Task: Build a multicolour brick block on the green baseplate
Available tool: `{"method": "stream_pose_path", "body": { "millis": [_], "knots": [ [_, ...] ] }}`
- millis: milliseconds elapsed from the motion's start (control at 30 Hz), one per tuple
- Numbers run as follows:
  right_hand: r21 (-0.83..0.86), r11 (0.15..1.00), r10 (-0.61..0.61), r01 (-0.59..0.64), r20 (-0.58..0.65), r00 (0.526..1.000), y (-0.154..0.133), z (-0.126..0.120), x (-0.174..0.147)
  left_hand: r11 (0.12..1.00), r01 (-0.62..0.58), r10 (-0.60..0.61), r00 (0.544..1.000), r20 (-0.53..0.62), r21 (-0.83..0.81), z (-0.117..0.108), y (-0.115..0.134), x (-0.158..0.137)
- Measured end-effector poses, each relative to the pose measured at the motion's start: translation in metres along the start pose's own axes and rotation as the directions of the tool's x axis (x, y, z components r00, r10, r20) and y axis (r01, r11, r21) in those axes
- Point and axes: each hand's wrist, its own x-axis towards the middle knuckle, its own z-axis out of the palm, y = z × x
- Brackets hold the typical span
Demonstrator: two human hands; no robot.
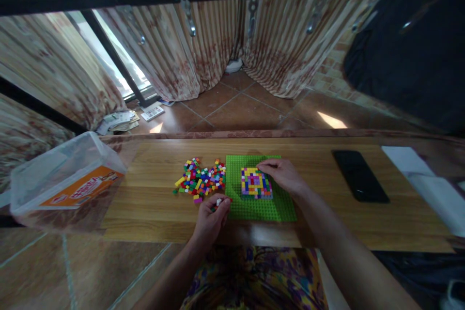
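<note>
On the green baseplate (261,212) sits a square build of small multicoloured building bricks (255,184), yellow, purple, blue and red among them. My right hand (285,174) is closed in a pinch at its upper right corner, fingertips on a small building brick that they mostly hide. Near the plate's lower left edge, my left hand (212,218) is curled round several small building bricks (218,201); white, red and green ones show between the fingers. Just beyond it lies a loose pile of mixed bricks (203,179), left of the baseplate.
A clear plastic tub (69,174) with an orange label stands at the table's left end. On the right of the wooden table (152,218) lie a black phone (359,176) and white papers (409,161). Curtains and a tiled floor (232,106) are beyond the far edge.
</note>
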Motion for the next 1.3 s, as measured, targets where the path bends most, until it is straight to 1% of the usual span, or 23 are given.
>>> {"method": "stream_pose_path", "body": {
  "millis": [133,267,433,600,667,833,1000,1133,1300],
  "knots": [
    [0.070,0.996,0.056,-0.054,-0.029,0.998,-0.003,0.004,-0.003,1.000,0.008,-0.008,1.000,-0.002,0.007,-0.001,-0.001,0.000],
    [0.107,0.991,0.089,-0.085,-0.029,0.996,-0.006,0.006,-0.005,1.000,0.010,-0.010,1.000,-0.005,0.004,-0.001,0.001,-0.001],
    [0.117,0.990,0.080,-0.074,-0.052,0.995,-0.005,0.007,-0.005,1.000,0.005,-0.005,1.000,-0.005,-0.006,0.000,0.000,0.000],
    [0.163,0.986,0.039,-0.026,-0.078,0.996,0.001,0.012,-0.006,1.000,-0.012,0.012,1.000,0.005,0.018,-0.001,-0.001,0.001],
    [0.196,0.980,0.039,-0.023,-0.075,0.996,0.004,0.013,-0.007,0.999,-0.022,0.022,1.000,0.011,0.036,-0.002,-0.001,0.002],
    [0.273,0.961,0.048,-0.041,-0.020,0.999,0.006,0.014,-0.009,0.999,-0.025,0.024,1.000,0.009,0.048,-0.002,-0.002,0.002],
    [0.221,0.974,0.055,-0.054,0.000,0.998,0.005,0.018,-0.010,1.000,-0.014,0.014,1.000,-0.004,0.026,-0.001,-0.001,0.002],
    [0.175,0.982,0.077,-0.066,-0.060,0.995,0.007,0.024,-0.008,1.000,0.004,-0.003,1.000,-0.020,0.026,0.000,0.001,0.001],
    [0.160,0.987,0.039,-0.019,-0.123,0.992,0.007,0.029,-0.007,1.000,0.000,0.000,1.000,-0.015,0.028,-0.001,0.000,0.001]
  ]
}}
